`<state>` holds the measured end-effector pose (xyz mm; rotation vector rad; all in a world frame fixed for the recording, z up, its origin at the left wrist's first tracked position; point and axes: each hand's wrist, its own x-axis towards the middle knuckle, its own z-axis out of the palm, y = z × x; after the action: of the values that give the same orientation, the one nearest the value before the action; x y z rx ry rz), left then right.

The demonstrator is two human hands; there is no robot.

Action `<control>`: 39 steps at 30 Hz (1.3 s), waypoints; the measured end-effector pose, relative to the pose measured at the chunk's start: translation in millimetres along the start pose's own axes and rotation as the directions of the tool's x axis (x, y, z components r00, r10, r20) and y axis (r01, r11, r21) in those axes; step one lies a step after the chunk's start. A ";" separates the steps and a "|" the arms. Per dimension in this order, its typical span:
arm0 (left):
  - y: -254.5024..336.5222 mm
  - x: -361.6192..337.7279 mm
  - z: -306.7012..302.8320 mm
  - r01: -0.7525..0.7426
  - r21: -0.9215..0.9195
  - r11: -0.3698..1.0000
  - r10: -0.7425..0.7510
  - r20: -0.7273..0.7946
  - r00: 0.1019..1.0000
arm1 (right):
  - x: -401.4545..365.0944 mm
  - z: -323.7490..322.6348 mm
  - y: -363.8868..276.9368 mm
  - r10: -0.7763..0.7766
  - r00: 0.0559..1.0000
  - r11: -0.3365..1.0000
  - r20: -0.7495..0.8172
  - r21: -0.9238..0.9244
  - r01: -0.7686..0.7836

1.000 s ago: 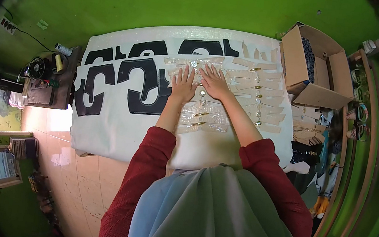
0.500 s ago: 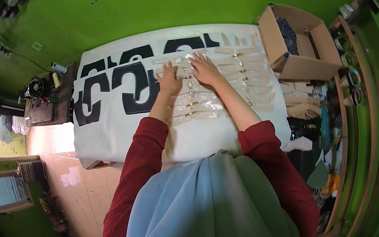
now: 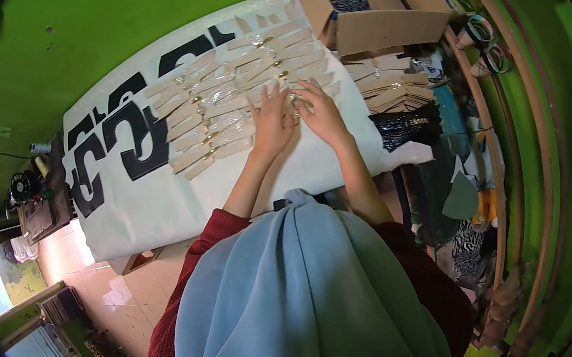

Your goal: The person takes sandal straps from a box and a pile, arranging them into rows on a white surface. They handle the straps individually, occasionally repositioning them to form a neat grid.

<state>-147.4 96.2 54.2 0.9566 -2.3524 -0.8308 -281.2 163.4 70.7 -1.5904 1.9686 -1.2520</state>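
Note:
Rows of beige strips (image 3: 231,127) with shiny metallic pieces at their middles lie on the white-covered table (image 3: 228,182). My left hand (image 3: 273,125) rests over the right-hand columns of strips, fingers apart, holding nothing that I can make out. Close beside it, my right hand (image 3: 320,113) touches the strips near the table's right side, its fingers bent. Whether anything small is between the right fingertips cannot be made out. Black curved cut pieces (image 3: 148,154) lie flat to the left of the strips.
An open cardboard box (image 3: 390,31) with dark patterned material stands at the back right. Stacked beige pieces (image 3: 400,95) and a shiny black bundle (image 3: 406,127) lie right of the table. Thread and a black reel (image 3: 21,187) are at the far left.
The view has turned to the right. My hands have moved from the left columns of strips to the right-hand ones and are now closer together.

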 end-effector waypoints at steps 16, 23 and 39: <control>90.1 71.2 123.5 -0.204 0.165 0.965 0.169 0.207 0.964 | 69.0 -190.5 158.4 0.257 0.959 0.908 0.116 -0.370 -0.198; 90.1 56.6 136.0 -0.115 0.122 0.986 0.090 0.193 0.977 | 96.9 -189.9 164.6 0.199 0.900 0.849 0.387 -0.528 0.040; 89.4 52.1 144.6 -0.094 0.132 0.987 0.070 0.176 0.982 | 113.0 -178.4 159.9 0.431 0.744 0.567 0.511 -0.795 0.217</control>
<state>-310.0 160.7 22.2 0.8659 -2.6081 -0.7499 -544.7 137.0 77.6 -1.8269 2.1388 0.4829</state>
